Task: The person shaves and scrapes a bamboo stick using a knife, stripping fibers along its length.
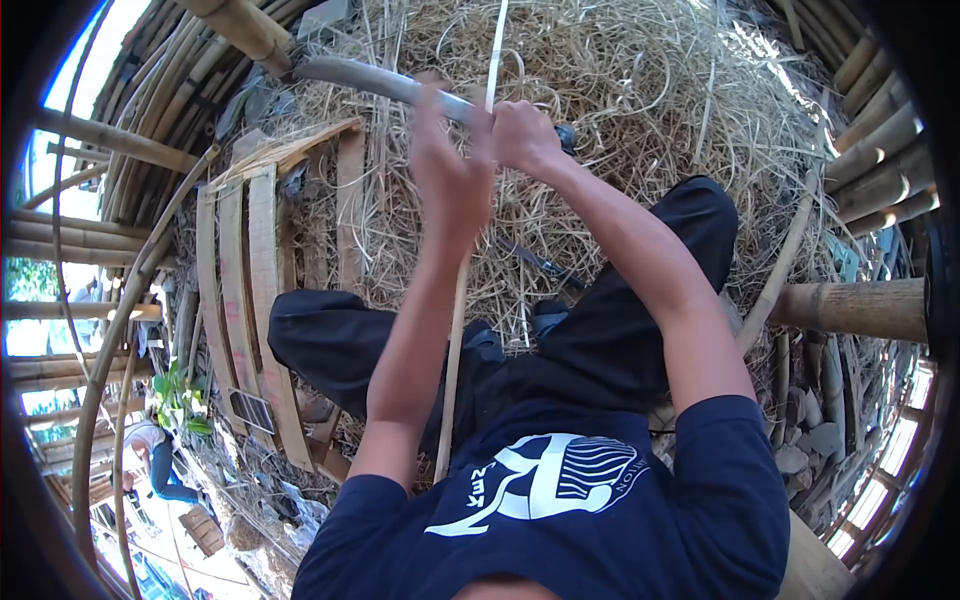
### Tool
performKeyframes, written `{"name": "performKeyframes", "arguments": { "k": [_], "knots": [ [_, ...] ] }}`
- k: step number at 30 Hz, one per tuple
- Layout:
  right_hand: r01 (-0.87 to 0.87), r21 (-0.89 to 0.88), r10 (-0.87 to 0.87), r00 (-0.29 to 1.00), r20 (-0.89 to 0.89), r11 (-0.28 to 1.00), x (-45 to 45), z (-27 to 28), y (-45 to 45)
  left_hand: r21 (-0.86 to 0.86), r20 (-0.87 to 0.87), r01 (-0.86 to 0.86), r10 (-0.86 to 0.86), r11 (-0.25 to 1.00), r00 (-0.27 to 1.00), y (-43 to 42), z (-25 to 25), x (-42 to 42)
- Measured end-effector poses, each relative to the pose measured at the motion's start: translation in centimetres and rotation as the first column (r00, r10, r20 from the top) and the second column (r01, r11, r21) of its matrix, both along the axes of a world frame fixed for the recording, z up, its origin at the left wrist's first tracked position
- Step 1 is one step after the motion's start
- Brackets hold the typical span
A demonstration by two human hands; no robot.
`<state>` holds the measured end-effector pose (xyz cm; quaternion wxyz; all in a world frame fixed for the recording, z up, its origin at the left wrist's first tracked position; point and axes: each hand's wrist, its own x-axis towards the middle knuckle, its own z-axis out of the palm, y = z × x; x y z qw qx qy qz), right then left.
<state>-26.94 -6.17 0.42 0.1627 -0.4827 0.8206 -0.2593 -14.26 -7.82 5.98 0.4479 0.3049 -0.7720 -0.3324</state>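
A floor layer of dry, tan, curly plant strips (620, 100) spreads widely; at left stands an open wall of round, yellow-brown bamboo poles (120, 141), and strong white daylight enters through its gaps; a slatted wooden pallet (262, 260) lies near it; at right, rough grey stones (825, 440) lie near a thick, pale bamboo pole (855, 308).

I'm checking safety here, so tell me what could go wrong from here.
The blurred left hand is right by the blade that the right hand grips; a slip might cut it. The pale strip reaches back to the shirt, so it could jab the body. Loose shavings cover the ground and may slide underfoot.
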Motion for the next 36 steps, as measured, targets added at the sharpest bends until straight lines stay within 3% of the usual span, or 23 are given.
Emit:
{"name": "performKeyframes", "arguments": {
  "k": [2,4,5,7,9,11,12,14,16,17,19,20,22,23,25,26,28,29,31,32,34,35,36],
  "knots": [
    [-0.041,-0.060,0.040,0.999,-0.026,0.997,-1.0,-0.3,-0.5,-0.197,0.067,0.320,-0.313,0.926,0.947,5.8,2.3,-0.4],
    [-0.042,-0.015,0.040,0.997,-0.071,0.999,-1.3,0.0,-1.1,-0.183,-0.055,0.647,-0.665,0.740,0.745,10.4,2.3,-0.8],
    [-0.011,0.059,0.017,0.995,-0.100,0.998,-1.3,0.6,-1.2,-0.183,-0.060,0.649,-0.667,0.738,0.742,10.7,1.9,-1.3],
    [-0.005,0.086,0.014,0.994,-0.105,0.996,-1.6,0.6,-1.2,-0.415,0.120,0.760,-0.798,0.500,0.591,10.7,-0.2,-2.3],
    [0.032,0.098,-0.022,0.995,-0.101,0.995,-1.9,0.0,-1.0,0.011,0.264,0.727,-0.703,0.687,0.660,5.3,-3.9,-3.4],
    [-0.029,0.032,0.032,0.995,-0.091,0.999,-2.6,-0.3,0.3,-0.155,0.414,0.535,-0.437,0.831,0.798,2.3,-3.6,-3.2],
    [-0.027,-0.008,0.026,0.998,-0.063,1.000,-2.7,0.1,0.7,-0.168,0.409,0.539,-0.439,0.825,0.800,2.7,-2.5,-3.8],
    [-0.026,-0.037,0.026,1.000,-0.010,0.999,-2.2,0.0,0.9,-0.334,0.127,0.451,-0.434,0.828,0.892,5.8,0.5,-3.0],
    [0.126,0.088,-0.137,0.980,0.143,0.988,-2.3,0.3,-0.6,-0.282,0.030,0.660,-0.681,0.697,0.732,10.1,1.2,-2.0],
    [0.190,0.160,-0.221,0.953,0.205,0.969,-2.5,0.5,-1.2,-0.309,0.135,0.866,-0.884,0.392,0.448,10.3,1.4,-1.6],
    [0.227,0.107,-0.244,0.950,0.195,0.968,-3.1,0.0,-1.6,-0.375,0.287,0.826,-0.795,0.420,0.535,8.9,-1.4,-1.1],
    [0.293,0.075,-0.297,0.861,0.414,0.953,-3.4,-0.1,-1.8,-0.204,0.497,0.719,-0.563,0.665,0.661,7.1,-2.2,-0.5],
    [0.357,0.009,-0.274,0.701,0.659,0.934,-4.9,0.3,-2.8,-0.365,0.637,0.418,-0.105,0.832,0.764,4.3,-2.0,0.2],
    [0.429,-0.078,-0.083,0.344,0.935,0.900,-4.9,0.1,-2.2,-0.362,0.639,0.422,-0.108,0.831,0.762,4.2,-1.8,0.3],
    [0.483,-0.081,0.158,-0.120,0.980,0.872,-5.5,1.5,-2.2,-0.190,0.282,0.363,-0.303,0.912,0.910,4.8,-0.4,1.1],
    [0.483,-0.120,0.262,-0.238,0.935,0.868,-6.2,1.8,-2.5,-0.151,0.186,0.416,-0.387,0.897,0.903,6.3,0.3,1.3],
    [0.539,-0.096,0.323,-0.344,0.882,0.837,-6.4,2.8,-2.4,-0.244,0.227,0.723,-0.686,0.646,0.691,9.0,-0.4,2.4],
    [0.593,-0.054,0.381,-0.443,0.811,0.804,-6.4,3.1,-2.1,-0.245,0.223,0.720,-0.685,0.649,0.693,8.9,-1.4,2.3],
    [0.583,-0.077,0.408,-0.463,0.787,0.809,-6.9,2.9,-1.8,-0.456,0.507,0.801,-0.627,0.388,0.592,8.2,-3.2,2.0],
    [0.587,-0.097,0.436,-0.471,0.767,0.804,-7.1,2.8,-1.6,-0.353,0.553,0.757,-0.530,0.550,0.643,6.8,-3.5,2.0],
    [0.610,-0.122,0.483,-0.472,0.738,0.783,-7.4,2.8,-1.6,-0.344,0.573,0.402,-0.150,0.849,0.806,4.7,-3.5,1.4],
    [0.611,-0.115,0.478,-0.474,0.739,0.783,-7.4,2.7,-1.6,-0.338,0.575,0.403,-0.153,0.850,0.804,4.8,-3.4,1.7],
    [0.634,-0.116,0.521,-0.502,0.690,0.764,-7.6,3.2,-1.6,-0.254,0.370,0.404,-0.298,0.879,0.880,5.1,-2.4,1.9]
  ]
}}
